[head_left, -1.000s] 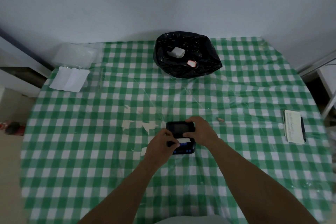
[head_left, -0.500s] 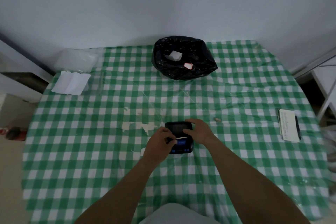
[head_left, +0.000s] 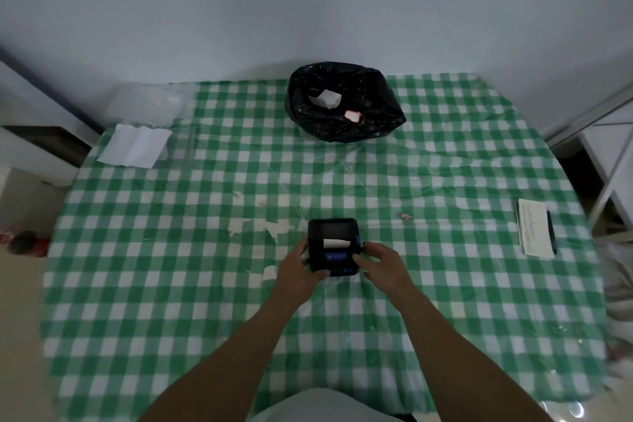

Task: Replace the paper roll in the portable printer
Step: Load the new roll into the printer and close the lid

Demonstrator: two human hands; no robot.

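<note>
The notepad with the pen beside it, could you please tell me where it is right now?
In the head view, the notepad lies near the table's right edge, its pen along its right side, well right of the printer.

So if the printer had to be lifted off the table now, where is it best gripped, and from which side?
Probably by its two short side walls, coming from the near edge. The printer lies flat, a compact box with the paper sticking out on top, so the top should stay free. The left hand and right hand already flank those sides.
</note>
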